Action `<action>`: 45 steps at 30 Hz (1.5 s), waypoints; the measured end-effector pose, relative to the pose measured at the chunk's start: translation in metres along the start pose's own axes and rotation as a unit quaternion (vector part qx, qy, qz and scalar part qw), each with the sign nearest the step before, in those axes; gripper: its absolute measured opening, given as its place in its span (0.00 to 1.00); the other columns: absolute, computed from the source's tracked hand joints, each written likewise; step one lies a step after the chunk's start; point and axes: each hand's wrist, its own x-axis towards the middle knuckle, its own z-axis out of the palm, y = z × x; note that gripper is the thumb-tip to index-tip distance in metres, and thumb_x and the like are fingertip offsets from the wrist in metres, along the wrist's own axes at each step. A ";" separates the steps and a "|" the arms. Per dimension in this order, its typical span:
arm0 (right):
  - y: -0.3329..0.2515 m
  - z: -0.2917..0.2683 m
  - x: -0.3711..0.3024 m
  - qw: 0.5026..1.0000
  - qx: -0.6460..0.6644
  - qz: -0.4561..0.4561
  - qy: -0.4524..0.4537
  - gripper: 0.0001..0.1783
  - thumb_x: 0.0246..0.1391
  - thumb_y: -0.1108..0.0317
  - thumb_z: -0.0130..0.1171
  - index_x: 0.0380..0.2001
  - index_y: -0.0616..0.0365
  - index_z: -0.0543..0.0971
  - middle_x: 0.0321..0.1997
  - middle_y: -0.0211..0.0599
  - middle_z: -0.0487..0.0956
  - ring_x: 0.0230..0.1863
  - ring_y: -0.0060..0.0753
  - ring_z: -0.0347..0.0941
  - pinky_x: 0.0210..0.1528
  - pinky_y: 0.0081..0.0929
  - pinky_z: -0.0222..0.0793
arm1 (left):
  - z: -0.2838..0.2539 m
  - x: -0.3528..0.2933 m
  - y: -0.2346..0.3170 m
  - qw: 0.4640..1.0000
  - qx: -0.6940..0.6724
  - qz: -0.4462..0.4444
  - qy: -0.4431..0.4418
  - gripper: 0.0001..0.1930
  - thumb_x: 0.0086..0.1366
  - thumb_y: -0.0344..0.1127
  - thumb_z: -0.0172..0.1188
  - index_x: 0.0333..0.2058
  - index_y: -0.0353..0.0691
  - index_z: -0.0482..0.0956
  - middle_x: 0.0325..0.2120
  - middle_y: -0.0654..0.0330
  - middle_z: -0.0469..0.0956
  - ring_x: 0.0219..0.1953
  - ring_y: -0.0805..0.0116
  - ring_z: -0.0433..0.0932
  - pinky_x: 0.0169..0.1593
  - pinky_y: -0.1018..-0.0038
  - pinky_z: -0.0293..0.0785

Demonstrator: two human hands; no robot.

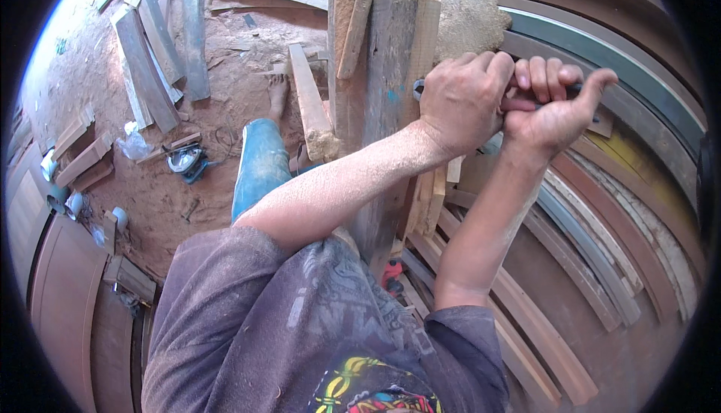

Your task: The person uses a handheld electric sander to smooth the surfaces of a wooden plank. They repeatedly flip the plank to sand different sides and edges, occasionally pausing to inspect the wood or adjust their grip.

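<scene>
While both hands meet just right of the beam [384, 116], the left hand [466, 99] is closed in a fist round a thin tool [418, 89]. Tool also right of beam, its rounded end poking from the fist on the beam side; contact with the wood, cannot tell. Right hand [547, 109]: fingers curled over the tool's far part, thumb sticking out. Boards [616, 52] racked right of beam. Left of it, bare foot [278, 96] on dirt; farther left, blue machine [185, 160] and clear bag [134, 143].
</scene>
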 end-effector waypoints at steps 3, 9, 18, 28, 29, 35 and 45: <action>0.001 -0.011 -0.013 1.000 -0.005 -0.024 0.019 0.36 0.72 0.31 0.53 0.22 0.50 0.67 0.19 0.21 0.52 0.21 0.23 0.49 0.27 0.30 0.60 | -0.005 -0.005 0.003 0.999 -0.001 0.014 -0.038 0.19 0.59 0.46 0.73 0.36 0.43 0.74 0.31 0.57 0.81 0.36 0.55 0.84 0.41 0.60 0.79; 0.001 -0.072 -0.110 0.990 0.096 -0.106 0.008 0.31 0.76 0.38 0.51 0.25 0.50 0.71 0.21 0.21 0.57 0.25 0.23 0.55 0.37 0.32 0.64 | -0.028 -0.040 0.000 0.952 -0.035 0.169 -0.251 0.25 0.53 0.40 0.77 0.45 0.40 0.74 0.42 0.53 0.80 0.50 0.54 0.82 0.54 0.58 0.76; -0.047 -0.227 -0.301 0.930 0.029 -0.249 0.269 0.28 0.80 0.49 0.51 0.22 0.44 0.63 0.19 0.18 0.57 0.24 0.20 0.53 0.35 0.26 0.57 | -0.065 -0.142 0.004 0.573 0.257 0.489 -0.606 0.80 0.39 0.69 0.82 0.82 0.45 0.41 0.79 0.49 0.55 0.79 0.54 0.60 0.75 0.49 0.58; -0.012 -0.295 -0.449 0.835 0.190 -0.258 0.447 0.29 0.79 0.47 0.53 0.21 0.44 0.62 0.19 0.19 0.54 0.22 0.19 0.50 0.33 0.24 0.56 | -0.046 -0.163 -0.024 0.517 0.274 0.451 -0.674 0.41 0.42 0.50 0.83 0.57 0.47 0.81 0.53 0.55 0.84 0.58 0.51 0.81 0.59 0.52 0.71; -0.013 -0.301 -0.458 0.834 0.196 -0.261 0.446 0.29 0.79 0.47 0.53 0.21 0.44 0.62 0.19 0.19 0.54 0.22 0.19 0.50 0.33 0.24 0.56 | -0.046 -0.161 -0.022 0.517 0.296 0.453 -0.663 0.39 0.43 0.50 0.82 0.56 0.47 0.81 0.52 0.55 0.84 0.58 0.52 0.81 0.60 0.51 0.71; 0.016 -0.364 -0.524 0.829 0.221 -0.291 0.423 0.30 0.78 0.48 0.55 0.19 0.43 0.61 0.19 0.20 0.54 0.23 0.19 0.51 0.36 0.26 0.60 | -0.060 -0.188 -0.049 0.551 0.333 0.547 -0.535 0.25 0.55 0.48 0.73 0.50 0.46 0.81 0.46 0.56 0.83 0.55 0.55 0.82 0.62 0.50 0.72; 0.092 -0.449 -0.658 0.747 0.246 -0.240 0.569 0.27 0.74 0.49 0.62 0.22 0.45 0.65 0.20 0.20 0.56 0.23 0.19 0.55 0.34 0.24 0.59 | -0.122 -0.191 0.082 0.622 0.249 0.486 -0.561 0.35 0.43 0.52 0.86 0.50 0.46 0.84 0.48 0.56 0.87 0.55 0.50 0.84 0.64 0.53 0.75</action>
